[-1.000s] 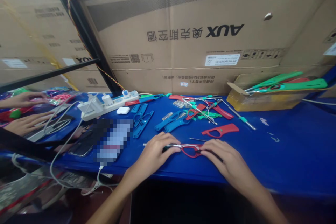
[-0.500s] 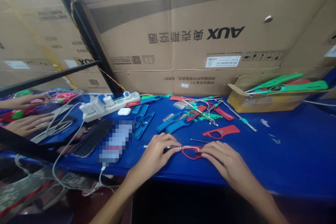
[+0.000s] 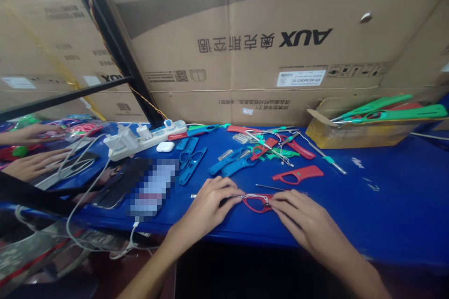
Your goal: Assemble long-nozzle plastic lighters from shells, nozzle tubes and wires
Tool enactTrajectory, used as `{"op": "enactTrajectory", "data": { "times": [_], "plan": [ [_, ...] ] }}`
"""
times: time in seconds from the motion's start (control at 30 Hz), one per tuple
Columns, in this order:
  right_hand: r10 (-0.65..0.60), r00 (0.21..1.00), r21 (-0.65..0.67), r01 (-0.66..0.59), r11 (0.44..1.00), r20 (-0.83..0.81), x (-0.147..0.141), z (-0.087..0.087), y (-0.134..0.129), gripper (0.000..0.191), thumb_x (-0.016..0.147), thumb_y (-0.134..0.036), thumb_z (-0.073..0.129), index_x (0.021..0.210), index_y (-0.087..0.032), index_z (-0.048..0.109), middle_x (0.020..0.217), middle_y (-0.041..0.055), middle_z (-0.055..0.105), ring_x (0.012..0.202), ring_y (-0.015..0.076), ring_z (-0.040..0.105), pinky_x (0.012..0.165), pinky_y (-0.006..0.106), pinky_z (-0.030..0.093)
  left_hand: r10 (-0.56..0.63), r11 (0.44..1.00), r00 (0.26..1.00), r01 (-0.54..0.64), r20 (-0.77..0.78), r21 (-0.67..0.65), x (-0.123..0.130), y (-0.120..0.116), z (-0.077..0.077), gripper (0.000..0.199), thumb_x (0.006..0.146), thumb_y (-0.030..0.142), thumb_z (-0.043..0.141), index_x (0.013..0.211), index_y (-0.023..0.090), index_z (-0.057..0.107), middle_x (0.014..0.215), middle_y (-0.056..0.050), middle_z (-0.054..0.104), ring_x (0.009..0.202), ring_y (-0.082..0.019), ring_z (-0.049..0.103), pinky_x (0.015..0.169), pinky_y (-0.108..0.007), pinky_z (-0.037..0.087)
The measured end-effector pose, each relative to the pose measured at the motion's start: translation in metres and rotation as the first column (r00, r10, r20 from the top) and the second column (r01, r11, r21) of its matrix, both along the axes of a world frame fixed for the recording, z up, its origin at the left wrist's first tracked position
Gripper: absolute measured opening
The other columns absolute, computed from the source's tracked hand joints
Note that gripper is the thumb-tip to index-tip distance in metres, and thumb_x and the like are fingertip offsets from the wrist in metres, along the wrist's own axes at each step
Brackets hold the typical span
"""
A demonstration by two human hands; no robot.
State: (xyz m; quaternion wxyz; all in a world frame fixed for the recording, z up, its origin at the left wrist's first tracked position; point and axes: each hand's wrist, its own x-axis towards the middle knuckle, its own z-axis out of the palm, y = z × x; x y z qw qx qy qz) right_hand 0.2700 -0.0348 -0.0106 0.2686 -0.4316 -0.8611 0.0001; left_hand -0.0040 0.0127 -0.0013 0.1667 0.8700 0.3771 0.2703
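Observation:
Between my two hands, near the table's front edge, is a red plastic housing (image 3: 253,207) with a looped opening and thin white wires on it. My left hand (image 3: 216,200) pinches a dark, thin metal rod at the housing's left end. The fingers of my right hand (image 3: 298,210) are closed on the housing's right end, partly hiding it. Just behind lies a thin metal rod (image 3: 268,187). Farther back are another red housing half (image 3: 310,174), blue housing halves (image 3: 238,163) and a pile of green and red parts with wires (image 3: 280,152).
A cardboard box (image 3: 361,135) of green and red lighters stands back right on the blue table (image 3: 351,215). To the left are a power strip (image 3: 150,139), a white case (image 3: 165,146) and phones (image 3: 154,191). Another person's hands (image 3: 42,163) show beyond a black frame.
The view has shifted slightly. Both hands keep nearly the same hold on the red housing and the rod; nothing has been let go.

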Motion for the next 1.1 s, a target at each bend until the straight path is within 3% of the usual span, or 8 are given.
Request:
{"op": "enactTrajectory", "data": {
  "times": [0.2, 0.4, 0.6, 0.8, 1.1],
  "plan": [
    [0.021, 0.983, -0.027, -0.016, 1.000, 0.182, 0.011, -0.009, -0.006, 0.044, 0.103, -0.021, 0.046, 0.145, -0.032, 0.054, 0.133, 0.0064, 0.066, 0.116, 0.0254, 0.065, 0.099, 0.048, 0.056, 0.004, 1.000, 1.000, -0.004, -0.008, -0.004, -0.001, 0.000, 0.000, 0.017, 0.103, 0.030, 0.059, 0.113, 0.030, 0.073, 0.109, -0.001, 0.072, 0.101, -0.020, 0.064, 0.091, -0.037, 0.041],
    [-0.019, 0.990, -0.038, 0.025, 0.999, 0.138, 0.007, -0.003, -0.006, 0.041, 0.104, -0.034, 0.048, 0.144, -0.032, 0.055, 0.127, 0.0072, 0.068, 0.111, 0.0243, 0.067, 0.095, 0.047, 0.058, -0.002, 1.000, 1.000, 0.002, -0.012, 0.008, 0.000, 0.001, 0.001, 0.019, 0.104, 0.031, 0.056, 0.111, 0.029, 0.074, 0.108, -0.002, 0.073, 0.099, -0.019, 0.066, 0.093, -0.037, 0.044],
    [-0.010, 0.995, -0.054, 0.015, 0.998, 0.097, 0.008, -0.006, -0.005, 0.037, 0.105, -0.031, 0.048, 0.141, -0.032, 0.056, 0.130, 0.0050, 0.068, 0.117, 0.0250, 0.065, 0.102, 0.052, 0.055, -0.002, 1.000, 1.000, 0.002, 0.002, -0.002, 0.000, 0.001, 0.000, 0.017, 0.103, 0.029, 0.058, 0.111, 0.029, 0.073, 0.108, 0.000, 0.072, 0.099, -0.018, 0.066, 0.093, -0.037, 0.042],
    [0.007, 1.000, -0.042, -0.008, 0.999, -0.026, 0.012, -0.006, 0.003, 0.029, 0.104, -0.029, 0.050, 0.131, -0.027, 0.062, 0.126, 0.0050, 0.071, 0.114, 0.0220, 0.068, 0.101, 0.045, 0.057, 0.004, 1.000, 1.000, -0.004, 0.006, -0.028, 0.000, 0.000, 0.001, 0.016, 0.103, 0.027, 0.059, 0.112, 0.030, 0.071, 0.108, 0.001, 0.071, 0.100, -0.018, 0.065, 0.093, -0.036, 0.039],
    [0.121, 0.982, -0.096, -0.108, 0.989, 0.145, 0.010, 0.003, 0.004, 0.037, 0.104, -0.030, 0.051, 0.140, -0.036, 0.057, 0.131, 0.0057, 0.064, 0.115, 0.0232, 0.063, 0.095, 0.046, 0.056, -0.001, 1.000, 1.000, 0.001, 0.006, -0.031, 0.000, -0.001, 0.002, 0.016, 0.103, 0.027, 0.058, 0.111, 0.029, 0.071, 0.109, 0.001, 0.071, 0.099, -0.018, 0.064, 0.091, -0.036, 0.039]
  ]
}}
